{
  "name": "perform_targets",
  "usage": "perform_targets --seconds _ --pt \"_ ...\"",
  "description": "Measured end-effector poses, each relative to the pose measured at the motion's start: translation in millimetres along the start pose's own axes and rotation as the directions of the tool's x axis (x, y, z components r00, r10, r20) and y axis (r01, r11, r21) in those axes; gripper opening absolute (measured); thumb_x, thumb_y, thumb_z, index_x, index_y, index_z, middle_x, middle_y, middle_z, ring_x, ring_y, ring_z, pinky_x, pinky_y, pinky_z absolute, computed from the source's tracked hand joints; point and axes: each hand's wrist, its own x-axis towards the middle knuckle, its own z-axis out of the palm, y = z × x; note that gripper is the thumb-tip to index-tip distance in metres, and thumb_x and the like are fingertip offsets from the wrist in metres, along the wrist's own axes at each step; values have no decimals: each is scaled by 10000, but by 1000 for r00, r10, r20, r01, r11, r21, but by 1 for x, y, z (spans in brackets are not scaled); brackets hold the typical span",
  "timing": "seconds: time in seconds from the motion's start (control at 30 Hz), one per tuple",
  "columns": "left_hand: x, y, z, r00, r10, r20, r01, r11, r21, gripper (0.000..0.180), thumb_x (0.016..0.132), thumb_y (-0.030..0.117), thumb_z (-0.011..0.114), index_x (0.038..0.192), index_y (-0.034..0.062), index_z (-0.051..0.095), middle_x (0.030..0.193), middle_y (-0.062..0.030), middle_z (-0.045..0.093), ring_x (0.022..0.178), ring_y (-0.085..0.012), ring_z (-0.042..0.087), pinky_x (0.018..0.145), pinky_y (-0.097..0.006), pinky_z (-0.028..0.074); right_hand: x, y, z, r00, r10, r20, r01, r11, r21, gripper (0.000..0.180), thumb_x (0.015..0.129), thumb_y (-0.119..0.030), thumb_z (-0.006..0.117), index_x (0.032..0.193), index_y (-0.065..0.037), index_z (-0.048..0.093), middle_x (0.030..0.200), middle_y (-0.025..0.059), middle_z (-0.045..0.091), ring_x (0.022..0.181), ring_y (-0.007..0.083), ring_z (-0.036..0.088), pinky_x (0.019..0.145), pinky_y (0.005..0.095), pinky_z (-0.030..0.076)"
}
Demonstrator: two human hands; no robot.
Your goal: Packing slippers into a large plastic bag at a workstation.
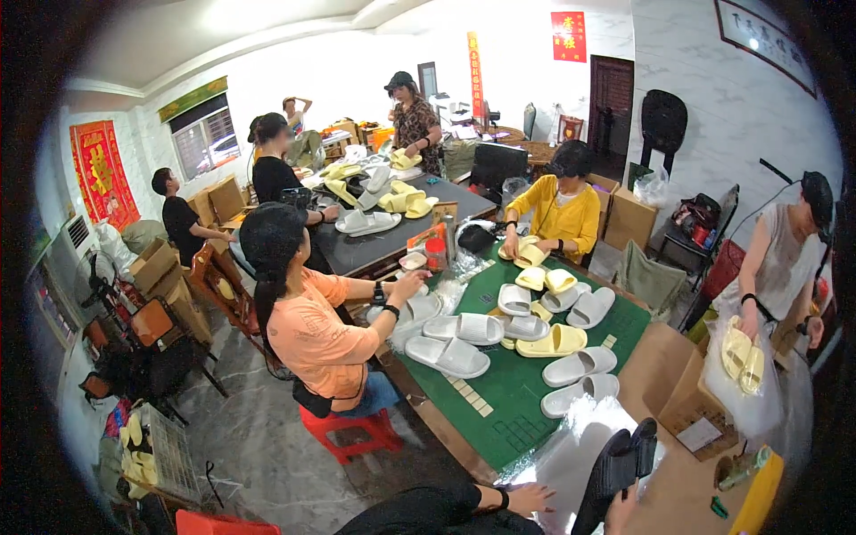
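At the lower edge, my right hand grips a pair of black slide sandals, held soles-up or tilted; its fingers are partly hidden. To its left, my left hand has its fingers stretched out beside a clear plastic bag, holding nothing visible. A black band circles my left wrist. Just beyond the plastic, grey slides rest on the green table mat. More grey slides and several pale yellow slides lie farther up the mat.
A person in orange sits on a red stool at the left; one in yellow handles slides opposite. At right, a standing person holds bagged yellow slides. A cardboard box and yellow roll are near my right.
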Motion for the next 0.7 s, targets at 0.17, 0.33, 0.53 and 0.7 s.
perform_targets --seconds 0.17,0.33,0.53,0.7 --pt "-3 -7 39 991 -84 107 73 992 107 557 728 325 517 1242 127 433 1358 -204 262 1200 -375 328 921 -479 323 -6 10 -2 998 -46 47 46 999 -2 438 779 -26 474 1204 42 394 1272 193 334 1154 290 364 959 337 278" --pt "3 -7 23 956 -207 209 158 961 227 535 786 310 462 1299 199 362 1349 -218 280 1188 -401 339 910 -485 329 -11 21 -1 991 -103 83 103 995 5 411 783 -62 494 1178 30 426 1179 181 406 1066 285 421 901 339 321" --pt "-8 -2 -6 963 -171 209 131 973 190 509 840 249 374 1338 310 290 1327 -277 277 1179 -472 318 900 -536 321 -26 31 1 977 -167 135 166 986 23 383 788 -106 518 1147 15 465 1066 167 493 961 278 490 831 343 374" --pt "-8 -3 -6 957 -151 246 94 969 228 485 837 249 384 1319 289 341 1321 -281 286 1182 -467 314 901 -526 323 -32 40 6 956 -228 185 223 974 44 362 792 -143 538 1121 2 498 972 155 565 873 273 548 773 346 418"
